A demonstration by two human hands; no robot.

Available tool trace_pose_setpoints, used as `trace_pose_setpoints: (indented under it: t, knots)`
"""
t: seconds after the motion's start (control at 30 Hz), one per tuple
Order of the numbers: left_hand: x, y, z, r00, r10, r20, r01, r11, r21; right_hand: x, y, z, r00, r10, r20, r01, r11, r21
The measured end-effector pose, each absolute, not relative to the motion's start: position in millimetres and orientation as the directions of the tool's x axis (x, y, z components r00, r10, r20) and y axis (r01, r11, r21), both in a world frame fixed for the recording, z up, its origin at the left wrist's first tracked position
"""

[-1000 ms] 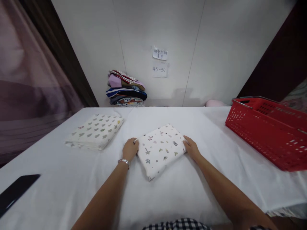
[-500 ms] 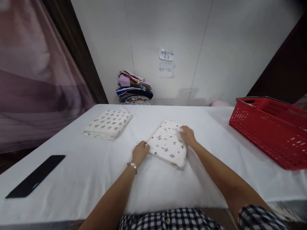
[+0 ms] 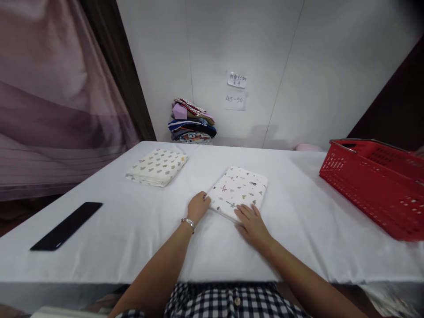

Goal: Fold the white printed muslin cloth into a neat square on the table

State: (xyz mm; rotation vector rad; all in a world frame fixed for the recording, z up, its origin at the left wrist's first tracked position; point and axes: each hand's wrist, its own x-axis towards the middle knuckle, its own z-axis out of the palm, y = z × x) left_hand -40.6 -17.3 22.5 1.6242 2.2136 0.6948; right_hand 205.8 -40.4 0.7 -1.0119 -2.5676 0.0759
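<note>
A folded white cloth (image 3: 236,187) printed with small plants and leaves lies flat on the white-covered table, in front of me. My left hand (image 3: 198,206) grips its left edge, fingers curled, with the thumb side at the cloth's border. Over the near right corner rests my right hand (image 3: 252,225), its fingers spread on the top layer and the thumb down by the near edge. Farther left lies a second folded cloth (image 3: 158,167), cream with rows of grey-green motifs; neither hand touches it.
A black flat slab (image 3: 68,226) lies at the table's left. On the right stands a red plastic basket (image 3: 371,190) with metal handles. Against the back wall is a stack of folded fabrics (image 3: 192,123), with paper notes (image 3: 236,100) above. A pink curtain (image 3: 59,101) hangs on the left.
My right hand has moved from the cloth's far right edge to its near right corner. The right edge now lies flatter. My left hand stays at the left edge.
</note>
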Motion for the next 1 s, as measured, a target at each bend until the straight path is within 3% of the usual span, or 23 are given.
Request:
trace_pose_setpoints:
  t: [0.33, 0.47, 0.57, 0.73, 0.9, 1.0]
  knots:
    - [-22.4, -45.0, 18.3, -0.228, 0.972, -0.05, 0.786, 0.214, 0.58, 261.9, -18.0, -9.4, -0.567, 0.755, 0.33, 0.725, 0.648, -0.234]
    - [-25.2, -39.8, 24.4, -0.216, 0.969, -0.119, 0.755, 0.243, 0.609, 259.4, -25.1, -5.5, -0.566, 0.763, 0.31, 0.725, 0.641, -0.253]
    - [-27.6, -23.7, 32.0, -0.236, 0.967, -0.095, 0.736, 0.241, 0.633, 249.2, -25.5, 7.5, -0.588, 0.756, 0.287, 0.699, 0.654, -0.291]
    - [-18.8, 17.8, 41.3, -0.266, 0.963, -0.033, 0.735, 0.225, 0.639, 234.0, 6.2, 27.1, -0.48, 0.82, 0.312, 0.675, 0.572, -0.466]
    - [-9.1, 60.8, 40.5, -0.303, 0.952, -0.05, 0.747, 0.27, 0.608, 228.7, 67.5, 21.4, -0.169, 0.955, 0.244, 0.542, 0.297, -0.787]
    - [-7.3, 79.2, 36.5, -0.33, 0.941, -0.071, 0.746, 0.306, 0.591, 233.7, 95.2, 5.9, 0.033, 0.979, 0.202, 0.436, 0.167, -0.884]
